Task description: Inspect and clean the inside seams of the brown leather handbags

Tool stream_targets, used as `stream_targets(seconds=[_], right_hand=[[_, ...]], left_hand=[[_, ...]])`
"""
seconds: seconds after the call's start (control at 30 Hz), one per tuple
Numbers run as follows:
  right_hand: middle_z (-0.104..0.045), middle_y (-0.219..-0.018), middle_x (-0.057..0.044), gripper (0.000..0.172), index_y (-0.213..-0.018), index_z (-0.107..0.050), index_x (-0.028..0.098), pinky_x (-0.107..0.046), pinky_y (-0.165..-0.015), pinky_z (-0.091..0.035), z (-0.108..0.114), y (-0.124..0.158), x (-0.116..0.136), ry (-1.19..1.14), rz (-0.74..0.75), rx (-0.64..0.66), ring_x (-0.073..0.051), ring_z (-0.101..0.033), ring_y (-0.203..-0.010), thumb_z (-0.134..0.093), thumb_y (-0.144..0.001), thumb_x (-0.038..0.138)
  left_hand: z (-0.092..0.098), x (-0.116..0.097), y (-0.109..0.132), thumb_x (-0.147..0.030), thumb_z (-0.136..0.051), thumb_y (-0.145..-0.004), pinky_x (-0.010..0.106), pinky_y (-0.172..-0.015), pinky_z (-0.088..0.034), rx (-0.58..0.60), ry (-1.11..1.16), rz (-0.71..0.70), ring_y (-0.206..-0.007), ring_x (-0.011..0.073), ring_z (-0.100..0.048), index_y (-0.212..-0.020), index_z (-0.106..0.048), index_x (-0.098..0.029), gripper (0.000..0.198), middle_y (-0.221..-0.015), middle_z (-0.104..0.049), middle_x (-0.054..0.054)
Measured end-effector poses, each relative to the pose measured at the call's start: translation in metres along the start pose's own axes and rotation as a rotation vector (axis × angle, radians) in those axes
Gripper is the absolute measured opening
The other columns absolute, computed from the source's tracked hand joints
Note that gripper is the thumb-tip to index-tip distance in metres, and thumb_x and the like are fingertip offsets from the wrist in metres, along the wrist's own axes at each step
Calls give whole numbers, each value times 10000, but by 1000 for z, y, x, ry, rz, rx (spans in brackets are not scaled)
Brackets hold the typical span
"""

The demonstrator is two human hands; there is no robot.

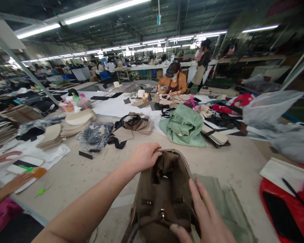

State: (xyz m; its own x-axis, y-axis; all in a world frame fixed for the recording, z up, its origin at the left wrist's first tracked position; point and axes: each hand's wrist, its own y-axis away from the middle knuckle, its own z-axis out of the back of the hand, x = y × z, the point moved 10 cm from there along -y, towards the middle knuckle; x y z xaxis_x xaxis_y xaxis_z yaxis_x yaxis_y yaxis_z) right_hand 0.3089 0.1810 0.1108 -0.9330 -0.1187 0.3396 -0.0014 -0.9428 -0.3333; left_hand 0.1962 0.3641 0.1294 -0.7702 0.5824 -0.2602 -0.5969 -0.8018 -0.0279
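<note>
A dark brown handbag [164,199] stands open in front of me, its mouth toward me, with a metal clasp and zip pulls showing on it. At the bag's far rim, my left hand [145,157] is closed, thumb and fingers pinching the edge. My right hand [207,216] holds the bag's near right side, fingers stretched along the outer edge and the thumb over the front part. Beneath and right of the bag lies a flat grey-green cloth [223,202]. The bag's bottom is hidden.
Beyond the bag sit a green fabric bundle [183,125], plastic-wrapped black material [95,135] and stacked beige panels [77,123]. At right, a phone [283,216] rests on red material. A co-worker's hands [17,182] are at left; another person [173,81] sits opposite.
</note>
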Motion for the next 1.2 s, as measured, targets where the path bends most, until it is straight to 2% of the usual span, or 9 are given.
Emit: stream_targets(seconds=[0.17,0.27,0.4,0.57,0.7,0.8,0.93,1.07,1.2], right_hand=[[-537,-1248,-162,756,-1454,-33,138,-351,-799,-531,-12,10,-8,-144,-136,53,-251,-572,-1072,-461,-860,325],[-585,-1183,-153,663,-1420,-231,121,-381,-829,-502,-5,0,-27,-236,-215,71,-259,-577,-1053,-485,-839,316],[-641,-1088,-64,388,-1150,-591,182,-373,-870,-459,0,-30,-43,-488,-124,201,-236,-581,-998,-538,-772,247],[-675,-877,-11,250,-912,-689,145,-314,-752,-492,5,-74,-50,-755,-21,395,-206,-613,-813,-568,-719,249],[-679,-875,1,374,-1031,-666,144,-315,-782,-484,-13,-95,-49,-794,-21,507,-189,-612,-793,-606,-673,233],[-683,-896,-10,424,-1075,-649,143,-325,-794,-481,-34,-95,-48,-811,-48,537,-190,-612,-806,-586,-660,200],[-665,-1008,-33,413,-1067,-648,135,-338,-875,-446,-36,-80,-43,-864,13,468,-203,-592,-929,-557,-665,171],[-657,-1035,-45,391,-1067,-641,132,-336,-886,-438,-26,-61,-36,-883,75,478,-198,-591,-949,-543,-689,158],[-649,-1046,-59,416,-1090,-629,138,-334,-870,-446,-24,-55,-40,-819,51,407,-196,-592,-944,-559,-680,138]], left_hand=[[-1,-4,-3,-355,-394,-863,289,-715,-440,39,-147,-36,-799,218,-626,-854,-673,-188,325,-837,-690,78],[4,0,-4,-352,-400,-837,300,-686,-437,23,-228,51,-797,239,-623,-806,-670,-164,330,-813,-681,108],[20,2,2,-328,-442,-783,287,-659,-434,19,-209,81,-795,240,-620,-732,-667,-155,289,-793,-678,112],[48,13,29,-293,-468,-721,240,-555,-411,42,-70,152,-634,179,-597,-575,-604,-159,240,-594,-628,48],[28,35,73,-234,-464,-688,215,-476,-414,150,312,381,-510,141,-574,-584,-544,-148,157,-485,-563,8],[4,35,112,-238,-448,-717,204,-456,-402,163,379,442,-509,133,-575,-625,-525,-154,147,-503,-561,-7],[1,12,151,-340,-449,-797,230,-553,-414,102,243,273,-617,140,-574,-765,-577,-176,210,-626,-602,-7],[6,-5,165,-495,-544,-772,279,-702,-470,191,281,143,-804,178,-607,-1216,-479,-206,534,-993,-639,57],[44,-41,145,-450,-535,-810,344,-884,-416,-117,56,-71,-1016,226,-525,-1205,-521,-214,460,-1164,-536,99]])
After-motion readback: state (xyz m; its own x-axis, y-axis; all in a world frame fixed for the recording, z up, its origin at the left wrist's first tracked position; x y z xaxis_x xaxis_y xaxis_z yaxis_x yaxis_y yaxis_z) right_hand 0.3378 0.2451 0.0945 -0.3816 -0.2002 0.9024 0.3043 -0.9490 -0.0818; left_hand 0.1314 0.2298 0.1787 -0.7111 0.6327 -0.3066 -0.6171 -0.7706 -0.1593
